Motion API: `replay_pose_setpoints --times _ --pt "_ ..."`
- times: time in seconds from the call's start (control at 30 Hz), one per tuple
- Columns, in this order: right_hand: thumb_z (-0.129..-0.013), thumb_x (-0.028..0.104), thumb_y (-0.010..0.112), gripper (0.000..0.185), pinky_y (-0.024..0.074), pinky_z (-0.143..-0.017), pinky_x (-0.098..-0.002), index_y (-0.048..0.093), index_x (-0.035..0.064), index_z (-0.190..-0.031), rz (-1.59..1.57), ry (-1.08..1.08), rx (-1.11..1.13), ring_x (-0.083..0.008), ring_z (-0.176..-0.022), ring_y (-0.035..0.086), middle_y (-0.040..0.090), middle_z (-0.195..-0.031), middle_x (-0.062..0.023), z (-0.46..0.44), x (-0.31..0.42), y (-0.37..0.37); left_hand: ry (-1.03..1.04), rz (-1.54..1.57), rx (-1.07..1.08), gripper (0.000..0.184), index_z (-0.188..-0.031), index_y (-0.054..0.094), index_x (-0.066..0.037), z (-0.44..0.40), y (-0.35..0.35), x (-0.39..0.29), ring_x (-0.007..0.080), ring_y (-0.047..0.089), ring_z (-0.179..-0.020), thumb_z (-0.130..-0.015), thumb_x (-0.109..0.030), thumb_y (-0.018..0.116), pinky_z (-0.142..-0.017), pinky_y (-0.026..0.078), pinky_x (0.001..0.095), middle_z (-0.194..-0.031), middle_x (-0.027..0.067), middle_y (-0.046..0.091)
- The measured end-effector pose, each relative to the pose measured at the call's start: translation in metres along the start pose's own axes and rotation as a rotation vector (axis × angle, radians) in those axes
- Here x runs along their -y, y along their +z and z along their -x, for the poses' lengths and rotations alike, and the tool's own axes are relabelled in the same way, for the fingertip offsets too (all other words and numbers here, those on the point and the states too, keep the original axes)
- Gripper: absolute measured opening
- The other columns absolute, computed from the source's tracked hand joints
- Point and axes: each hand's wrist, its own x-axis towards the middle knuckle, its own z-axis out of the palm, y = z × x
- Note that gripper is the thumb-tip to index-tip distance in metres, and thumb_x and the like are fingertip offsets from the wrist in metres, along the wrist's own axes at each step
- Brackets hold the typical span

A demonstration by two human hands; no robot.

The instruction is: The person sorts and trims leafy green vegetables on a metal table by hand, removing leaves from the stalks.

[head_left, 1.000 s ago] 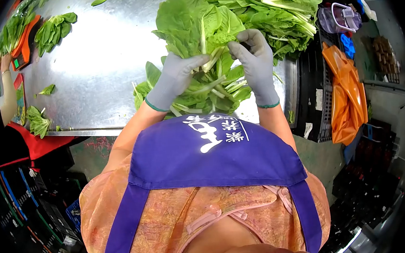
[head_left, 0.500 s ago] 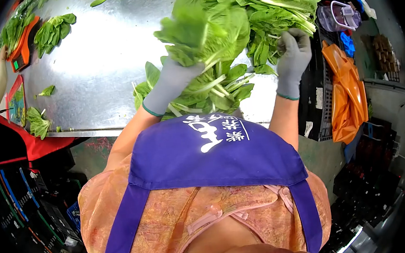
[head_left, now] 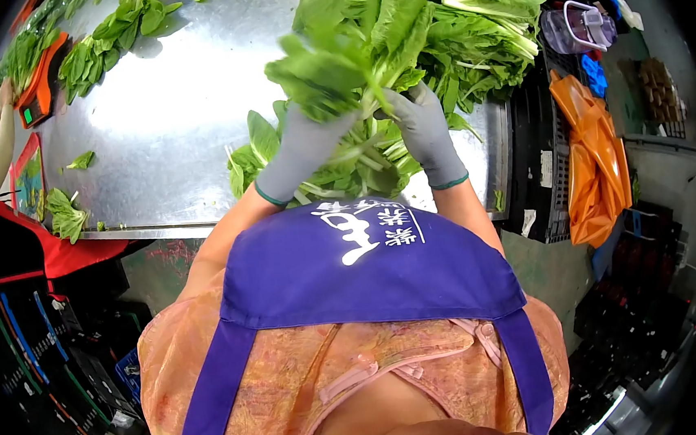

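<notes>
My left hand [head_left: 309, 143], in a grey glove, is closed around the stems of a bunch of leafy greens [head_left: 320, 72] whose leaves are partly blurred. From the other side, my right hand [head_left: 426, 134], also gloved, pinches the stem end of these greens, close to the left fingers. Its fingertips are partly hidden by leaves. Under both hands lie loose leafy greens [head_left: 360, 167] on the metal table [head_left: 172, 162]. A large pile of the same greens [head_left: 480, 31], pale stems pointing right, sits beyond my right hand.
At the left, another person's arm [head_left: 2, 134] reaches toward an orange scale [head_left: 39, 86] beside more greens [head_left: 109, 44]. Along the right edge are a black crate [head_left: 534, 145], a clear water bottle [head_left: 582, 29] and an orange plastic bag [head_left: 588, 158].
My right hand has moved left from the pile to the stems by my left hand, and closed there. More greens now lie at the table's upper left.
</notes>
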Motion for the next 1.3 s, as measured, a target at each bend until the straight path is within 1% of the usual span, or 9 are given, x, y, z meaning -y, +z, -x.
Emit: replay_pose_setpoints --times 0.1,0.4,0.6,0.7,0.8,0.9,1.0,1.1,1.3 --pt "-0.093 0.014 0.064 0.033 0.0550 -0.078 -0.0301 0.057 -0.0005 -0.122 -0.054 0.075 0.009 -0.0154 -0.087 0.067 0.069 -0.104 -0.0082 0.001 -0.006 -0.006 -0.128 0.229 -0.084 0.035 -0.120 0.059 0.005 -0.013 -0.014 -0.005 0.0214 0.065 -0.103 -0.088 -0.004 0.067 -0.090 0.052 0.0331 -0.113 0.0129 0.066" --pt "-0.090 0.012 0.065 0.038 0.0520 -0.078 -0.0290 0.057 -0.0034 -0.123 0.084 0.090 0.093 -0.0135 -0.089 0.063 0.067 -0.108 -0.0113 0.003 -0.009 -0.002 -0.266 0.197 -0.023 0.043 -0.118 0.059 0.002 -0.017 -0.001 -0.013 0.0152 0.066 -0.093 -0.080 -0.005 0.079 -0.085 0.053 0.0297 -0.108 0.0081 0.069" --pt "-0.084 0.008 0.068 0.040 0.0485 -0.083 -0.0333 0.057 -0.0052 -0.120 0.266 -0.141 -0.111 -0.0203 -0.096 0.060 0.063 -0.105 -0.0130 0.000 -0.027 -0.002 -0.172 0.218 -0.047 0.038 -0.118 0.058 0.001 -0.020 -0.020 -0.007 0.0186 0.065 -0.096 -0.089 -0.017 0.073 -0.083 0.055 0.0328 -0.110 0.0103 0.066" --pt "-0.083 0.004 0.068 0.030 0.0484 -0.084 -0.0343 0.061 -0.0037 -0.111 0.763 -0.451 -0.221 -0.0269 -0.096 0.062 0.062 -0.111 -0.0150 0.001 -0.022 -0.005 -0.113 0.376 -0.034 0.039 -0.123 0.053 0.000 -0.024 -0.032 -0.030 0.0243 0.063 -0.104 -0.093 -0.019 0.068 -0.083 0.057 0.0383 -0.124 0.0143 0.059" --pt "-0.078 0.006 0.072 0.036 0.0474 -0.079 -0.0394 0.061 -0.0006 -0.111 0.993 -0.589 -0.169 -0.0355 -0.093 0.057 0.059 -0.103 -0.0174 0.000 -0.021 -0.010 -0.121 0.360 -0.125 0.033 -0.119 0.058 0.004 -0.030 -0.041 -0.035 0.0197 0.065 -0.102 -0.094 -0.015 0.066 -0.088 0.055 0.0342 -0.113 0.0120 0.066" --pt "-0.078 0.004 0.070 0.035 0.0476 -0.080 -0.0397 0.061 0.0000 -0.112 1.127 -0.675 -0.183 -0.0361 -0.093 0.057 0.058 -0.102 -0.0169 0.004 -0.022 -0.010 0.019 0.060 -0.056 0.031 -0.113 0.063 0.004 -0.034 -0.038 -0.046 0.0179 0.067 -0.094 -0.088 -0.013 0.073 -0.085 0.052 0.0305 -0.100 0.0088 0.070" --pt "-0.080 0.003 0.071 0.036 0.0498 -0.081 -0.0350 0.060 -0.0003 -0.114 0.880 -0.641 -0.217 -0.0282 -0.092 0.063 0.064 -0.102 -0.0134 0.004 -0.032 -0.019 0.190 -0.155 -0.058 0.027 -0.105 0.072 -0.004 -0.029 -0.048 -0.022 0.0238 0.067 -0.101 -0.081 0.007 0.068 -0.090 0.053 0.0339 -0.107 0.0112 0.071" --pt "-0.085 0.006 0.071 0.036 0.0508 -0.082 -0.0288 0.060 -0.0014 -0.119 0.128 -0.020 -0.188 -0.0174 -0.091 0.065 0.069 -0.104 -0.0095 0.012 -0.033 -0.028 0.567 -0.680 -0.017 0.041 -0.106 0.074 -0.010 -0.024 -0.065 0.002 0.0272 0.068 -0.100 -0.073 0.014 0.071 -0.090 0.053 0.0349 -0.106 0.0122 0.072" --pt "-0.092 0.015 0.069 0.036 0.0503 -0.082 -0.0255 0.060 -0.0051 -0.121 0.022 -0.011 -0.131 -0.0120 -0.090 0.064 0.070 -0.107 -0.0077 0.014 -0.024 -0.029 0.566 -0.737 -0.025 0.040 -0.105 0.073 -0.008 -0.016 -0.071 0.011 0.0264 0.068 -0.101 -0.072 0.014 0.073 -0.091 0.053 0.0350 -0.105 0.0113 0.072"
